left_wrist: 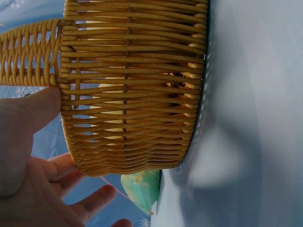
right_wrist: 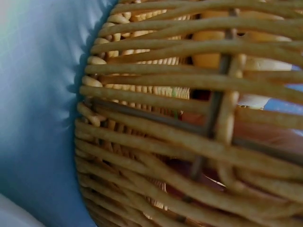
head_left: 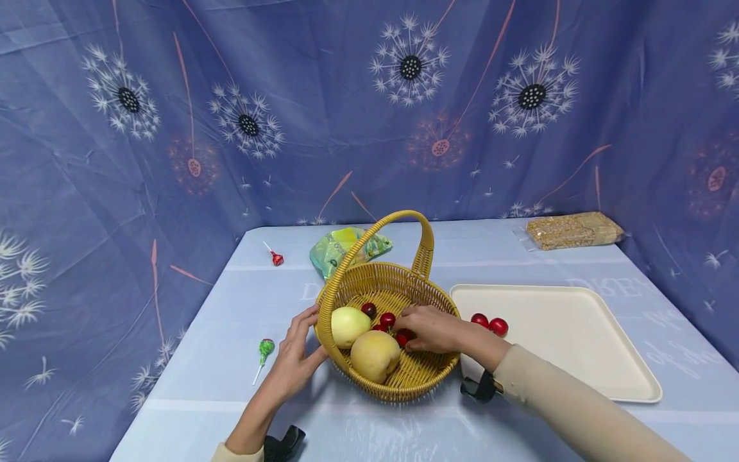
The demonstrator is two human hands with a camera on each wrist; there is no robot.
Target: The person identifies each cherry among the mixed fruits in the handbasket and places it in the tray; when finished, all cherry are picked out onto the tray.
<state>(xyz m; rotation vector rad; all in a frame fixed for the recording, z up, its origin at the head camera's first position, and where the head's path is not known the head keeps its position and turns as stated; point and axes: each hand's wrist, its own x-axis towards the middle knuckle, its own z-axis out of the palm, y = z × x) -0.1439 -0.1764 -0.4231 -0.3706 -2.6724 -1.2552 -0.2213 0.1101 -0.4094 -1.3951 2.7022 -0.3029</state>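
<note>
**Right hand in the basket, left hand bracing its wall**

The right hand lies inside the wicker basket, fingers curled down over a cluster of red cherries; the head view suggests a pinch on one of them, but the fingertips cover the fruit, so I cannot tell whether anything is actually gripped. The left hand is spread with straight fingers against the basket's outer wall, thumb near the rim, holding nothing.

Basket contents: a pale green pear-like fruit at the left side, a yellow peach-like fruit in front of it and touching it, and several cherries between these and the right hand. The arched handle stands upright.

The cream tray sits just right of the basket; two red cherries lie at its near left corner.

On the blue cloth: a green lollipop near the left hand, a red lollipop further back, a green packet behind the basket, and a wrapped snack bar pack at the far right.
</note>
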